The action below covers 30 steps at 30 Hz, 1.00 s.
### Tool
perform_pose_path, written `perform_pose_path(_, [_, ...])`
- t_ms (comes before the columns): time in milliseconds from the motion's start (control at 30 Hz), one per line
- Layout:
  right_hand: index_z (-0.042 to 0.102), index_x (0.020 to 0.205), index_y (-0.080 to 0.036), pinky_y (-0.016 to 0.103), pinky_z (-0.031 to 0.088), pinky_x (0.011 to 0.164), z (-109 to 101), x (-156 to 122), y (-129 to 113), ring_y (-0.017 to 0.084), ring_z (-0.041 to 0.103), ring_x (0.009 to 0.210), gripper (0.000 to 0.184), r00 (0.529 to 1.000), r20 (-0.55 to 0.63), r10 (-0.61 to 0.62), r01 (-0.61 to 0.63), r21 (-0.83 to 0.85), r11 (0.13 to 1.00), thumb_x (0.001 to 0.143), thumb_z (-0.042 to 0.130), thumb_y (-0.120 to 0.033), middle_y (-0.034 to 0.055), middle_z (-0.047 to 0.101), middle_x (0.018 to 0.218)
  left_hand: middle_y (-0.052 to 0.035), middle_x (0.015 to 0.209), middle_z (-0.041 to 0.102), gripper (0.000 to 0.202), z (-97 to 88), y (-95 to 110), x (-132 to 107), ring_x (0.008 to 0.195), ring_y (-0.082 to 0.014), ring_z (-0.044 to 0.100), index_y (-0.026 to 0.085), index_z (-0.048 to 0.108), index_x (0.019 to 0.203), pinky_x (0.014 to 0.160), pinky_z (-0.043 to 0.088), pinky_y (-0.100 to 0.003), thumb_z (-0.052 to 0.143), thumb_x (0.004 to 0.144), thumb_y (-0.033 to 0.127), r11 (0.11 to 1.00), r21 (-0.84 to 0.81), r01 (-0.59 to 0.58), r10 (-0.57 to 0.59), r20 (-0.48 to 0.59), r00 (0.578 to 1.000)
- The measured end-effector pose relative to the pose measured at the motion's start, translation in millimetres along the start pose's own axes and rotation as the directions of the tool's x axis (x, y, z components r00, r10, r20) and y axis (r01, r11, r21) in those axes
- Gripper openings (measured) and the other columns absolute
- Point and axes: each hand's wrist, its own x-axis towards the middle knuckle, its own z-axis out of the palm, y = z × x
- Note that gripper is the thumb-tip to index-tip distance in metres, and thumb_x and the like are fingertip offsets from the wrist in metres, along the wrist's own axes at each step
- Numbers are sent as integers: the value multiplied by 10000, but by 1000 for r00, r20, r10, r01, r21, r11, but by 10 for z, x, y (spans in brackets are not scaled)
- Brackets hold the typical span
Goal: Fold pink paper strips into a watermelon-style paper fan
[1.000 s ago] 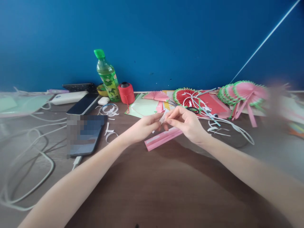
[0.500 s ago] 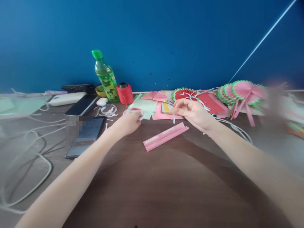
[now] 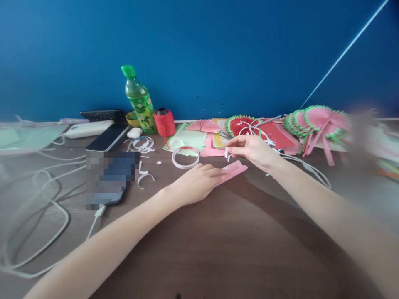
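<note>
On the desk lies a pink folded paper strip (image 3: 234,169), slanting up to the right. My left hand (image 3: 199,181) rests over its left part with fingers laid flat on it; the thumb is hidden. Just above the strip's right end, my right hand (image 3: 251,151) pinches a short piece of white tape (image 3: 226,153) between thumb and fingers, and the piece hangs from the fingertips. A clear tape roll (image 3: 175,162) lies flat just beyond my left hand, its far edge over a pale green sheet (image 3: 189,140).
Along the blue wall stand a green bottle (image 3: 139,101) and a red container (image 3: 164,123). Pleated paper fans (image 3: 322,118) and red sheets (image 3: 282,135) lie to the right. Phones (image 3: 109,136), white cables (image 3: 64,214) and tape scraps (image 3: 145,181) are at left.
My left hand has let go of the tape roll, now lying on the desk, and moved right onto the pink strip. My right hand stays nearly in place with the tape piece.
</note>
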Motion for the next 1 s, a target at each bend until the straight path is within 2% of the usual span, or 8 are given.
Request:
perform_pose_path(100, [642, 723, -142, 277, 481, 585, -14, 2, 15, 133, 619, 617, 153, 999, 28, 26, -26, -7, 1000, 623, 721, -226, 33, 669, 656, -100, 1075, 618, 340, 11, 80, -11, 937, -197, 528, 133, 572, 1146, 838, 422, -321, 349, 892, 169, 997, 13, 71, -71, 48, 996])
perform_pose_path(200, [625, 693, -136, 269, 471, 583, -5, 6, 31, 144, 628, 648, 139, 996, 65, 65, -66, 12, 998, 616, 715, -210, 53, 681, 670, -109, 910, 617, 309, -22, 199, -1, 875, -215, 547, 97, 632, 987, 799, 450, -337, 365, 895, 223, 987, 40, 158, -161, 75, 984])
perform_pose_path(367, [638, 657, -141, 267, 439, 570, 26, 10, 71, 128, 590, 595, 99, 993, 62, 97, -89, -124, 988, 609, 690, -211, 46, 685, 660, -98, 848, 584, 273, 30, 425, 26, 855, -226, 554, 100, 619, 927, 759, 471, -342, 375, 880, 215, 955, 18, 297, -297, 18, 955])
perform_pose_path(467, [658, 631, -148, 280, 422, 604, 40, 9, 107, 136, 574, 613, 107, 997, 17, 71, -63, -303, 951, 607, 686, -248, 25, 671, 645, -110, 860, 577, 252, 111, 510, 15, 863, -257, 535, 91, 603, 942, 743, 466, -370, 416, 859, 239, 947, 52, 318, -316, -53, 947])
perform_pose_path(567, [655, 609, -149, 292, 421, 631, 59, -3, 141, 152, 574, 638, 118, 998, -49, 36, -53, -385, 921, 605, 681, -265, 17, 650, 622, -133, 893, 580, 292, 165, 561, -8, 849, -262, 524, 60, 587, 1001, 706, 462, -362, 422, 856, 253, 946, 83, 313, -306, -90, 948])
perform_pose_path(667, [648, 613, -151, 295, 437, 640, 91, -29, 159, 154, 585, 637, 104, 997, -76, 22, -47, -350, 936, 611, 671, -252, 18, 651, 630, -137, 855, 583, 299, 173, 600, -25, 802, -256, 523, 49, 608, 955, 676, 460, -353, 419, 853, 256, 939, 103, 327, -315, -117, 942])
perform_pose_path(800, [637, 630, -149, 297, 451, 670, 141, -62, 148, 154, 601, 653, 82, 999, -29, 25, -33, -312, 950, 628, 658, -229, 23, 663, 656, -124, 788, 579, 288, 162, 631, -22, 770, -250, 523, 55, 631, 867, 663, 461, -341, 432, 832, 259, 936, 89, 339, -321, -173, 931])
perform_pose_path(1000, [622, 654, -149, 297, 448, 671, 209, -46, 166, 150, 589, 662, 56, 994, -18, -108, 96, -341, 935, 649, 631, -204, 20, 655, 683, -113, 780, 575, 272, 166, 626, 0, 766, -248, 521, 64, 630, 867, 668, 458, -347, 412, 829, 222, 940, 78, 333, -318, -163, 934])
